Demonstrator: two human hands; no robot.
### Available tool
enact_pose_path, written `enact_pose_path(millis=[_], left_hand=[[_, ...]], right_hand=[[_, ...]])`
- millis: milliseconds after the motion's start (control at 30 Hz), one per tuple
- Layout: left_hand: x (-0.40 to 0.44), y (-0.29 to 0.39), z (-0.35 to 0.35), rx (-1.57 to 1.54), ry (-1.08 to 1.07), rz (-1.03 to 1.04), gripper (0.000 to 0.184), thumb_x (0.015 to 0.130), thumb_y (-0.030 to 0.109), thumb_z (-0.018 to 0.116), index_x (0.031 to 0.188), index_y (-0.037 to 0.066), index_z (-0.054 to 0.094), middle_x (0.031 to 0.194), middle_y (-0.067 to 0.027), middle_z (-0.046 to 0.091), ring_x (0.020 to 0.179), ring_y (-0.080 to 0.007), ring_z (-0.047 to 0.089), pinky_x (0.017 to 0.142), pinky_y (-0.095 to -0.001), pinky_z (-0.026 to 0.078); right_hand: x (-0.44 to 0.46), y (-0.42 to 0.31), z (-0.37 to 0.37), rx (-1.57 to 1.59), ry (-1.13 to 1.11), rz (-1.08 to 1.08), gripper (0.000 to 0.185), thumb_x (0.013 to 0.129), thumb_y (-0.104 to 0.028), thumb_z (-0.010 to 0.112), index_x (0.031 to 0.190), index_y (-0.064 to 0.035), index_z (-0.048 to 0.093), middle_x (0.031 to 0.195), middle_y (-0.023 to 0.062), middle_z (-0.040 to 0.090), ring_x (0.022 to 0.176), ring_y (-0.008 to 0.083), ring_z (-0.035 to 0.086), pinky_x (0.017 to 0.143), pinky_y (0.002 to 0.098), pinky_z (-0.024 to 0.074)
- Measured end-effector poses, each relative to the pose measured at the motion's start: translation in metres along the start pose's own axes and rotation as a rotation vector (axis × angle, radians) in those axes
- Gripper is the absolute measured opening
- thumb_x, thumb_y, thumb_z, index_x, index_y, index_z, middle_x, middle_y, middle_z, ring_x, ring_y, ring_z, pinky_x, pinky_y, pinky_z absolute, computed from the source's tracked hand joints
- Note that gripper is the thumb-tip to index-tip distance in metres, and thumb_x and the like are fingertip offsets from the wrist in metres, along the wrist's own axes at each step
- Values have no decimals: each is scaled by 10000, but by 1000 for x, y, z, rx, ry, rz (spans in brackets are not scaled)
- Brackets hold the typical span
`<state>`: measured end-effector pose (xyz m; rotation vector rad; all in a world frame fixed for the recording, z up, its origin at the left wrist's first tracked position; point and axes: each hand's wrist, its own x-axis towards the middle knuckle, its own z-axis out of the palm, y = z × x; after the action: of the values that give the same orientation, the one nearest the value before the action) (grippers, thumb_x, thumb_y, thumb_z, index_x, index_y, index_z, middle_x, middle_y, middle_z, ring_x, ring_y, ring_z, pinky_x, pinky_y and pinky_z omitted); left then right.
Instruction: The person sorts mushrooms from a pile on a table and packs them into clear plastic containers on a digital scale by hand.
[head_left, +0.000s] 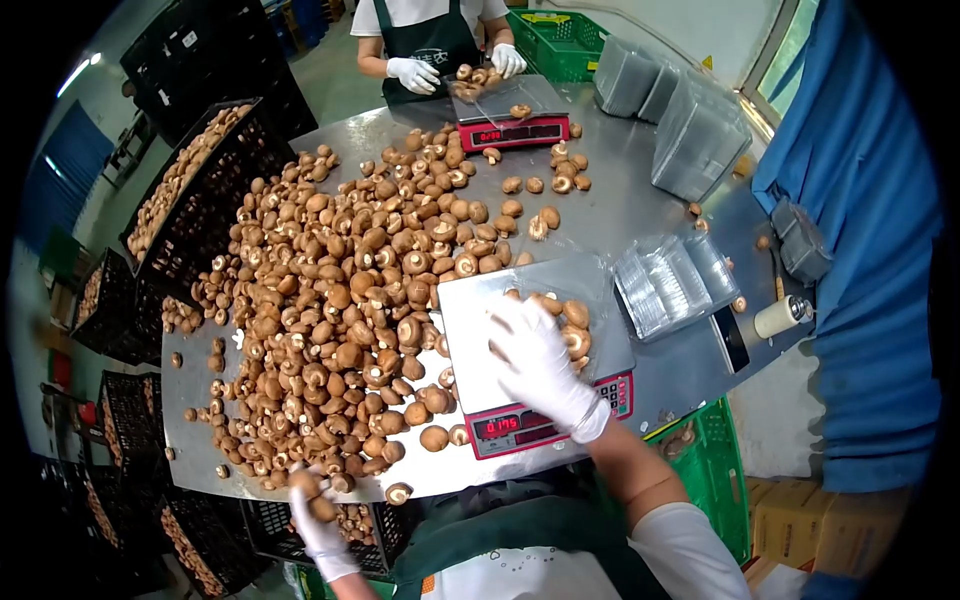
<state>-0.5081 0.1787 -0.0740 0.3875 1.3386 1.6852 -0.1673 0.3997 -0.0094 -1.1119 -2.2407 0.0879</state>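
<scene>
My left hand, in a white glove, is closed around brown mushrooms at the table's front edge. My right hand, also gloved, hovers over the near scale with its fingers apart. Beside it on the scale, several mushrooms sit in a clear plastic tray, partly hidden by the hand. The red display reads about 0.175. A big heap of loose mushrooms spreads over the metal table between my hands and beyond.
Stacked clear trays stand right of the scale, with more stacks behind. Across the table a gloved co-worker handles mushrooms at a second scale. Black crates line the left; a green crate stands lower right.
</scene>
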Motion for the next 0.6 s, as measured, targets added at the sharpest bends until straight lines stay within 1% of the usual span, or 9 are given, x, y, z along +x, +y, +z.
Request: enact_pose_path(millis=[67,133,200,267,367,400,467,533,600], left_hand=[[2,-15,-100,180,293,61,544,913,277,563,1351,1,395,1177,-148,565,976,-216,594,824,-318,503],[7,-44,-205,821,554,169,502,934,204,537,1356,-24,389,1263,-182,526,1116,-257,539,963,-355,426],[-5,-33,-208,1112,597,166,495,934,197,545,1339,-51,408,1315,-201,489,1198,-275,479,1024,-357,360],[3,-37,-201,762,479,150,413,950,178,515,1284,-61,469,1262,-169,538,1110,-215,536,937,-310,429],[22,-10,-101,719,329,98,366,960,157,493,1271,-37,492,1185,-129,586,946,-157,587,804,-264,476],[31,-5,-64,736,305,70,356,961,150,490,1271,-26,497,1160,-118,599,896,-147,596,767,-255,484],[50,-12,-1,566,103,165,317,948,115,499,1242,3,539,1134,-102,613,894,-156,607,782,-257,486],[62,-12,68,705,-106,299,294,923,82,525,1204,7,573,1088,-103,636,920,-159,614,803,-263,488],[72,-23,115,767,-294,330,289,898,64,552,1177,-2,587,1040,-108,655,938,-159,619,825,-267,486]], right_hand=[[8,15,-4,-125,-116,23,394,795,-220,619,1167,-100,567,1190,110,526,1162,289,469,1041,485,293],[4,33,14,-153,-239,42,342,781,-193,640,1112,-123,593,1156,87,546,1124,259,498,1033,485,305],[8,37,10,-153,-223,83,318,767,-189,660,1073,-123,604,1103,74,570,1078,248,525,1024,488,317],[6,38,-5,-157,-234,102,294,754,-185,679,1034,-123,614,1050,62,593,1031,237,551,1015,492,328],[0,33,-54,61,24,178,302,725,-266,731,957,-109,617,791,34,579,843,222,580,1021,487,323],[-6,32,-66,20,-91,246,304,710,-279,742,930,-105,625,773,29,579,825,225,583,1004,484,349],[-27,42,-58,-202,-77,137,306,701,-281,749,922,-101,638,775,32,585,802,232,588,999,481,356],[-35,41,-58,-242,-14,192,312,698,-279,751,925,-95,641,785,40,591,807,233,588,988,476,369],[-36,47,-63,-282,46,234,318,696,-278,753,928,-90,644,794,47,596,812,234,589,978,472,383]])
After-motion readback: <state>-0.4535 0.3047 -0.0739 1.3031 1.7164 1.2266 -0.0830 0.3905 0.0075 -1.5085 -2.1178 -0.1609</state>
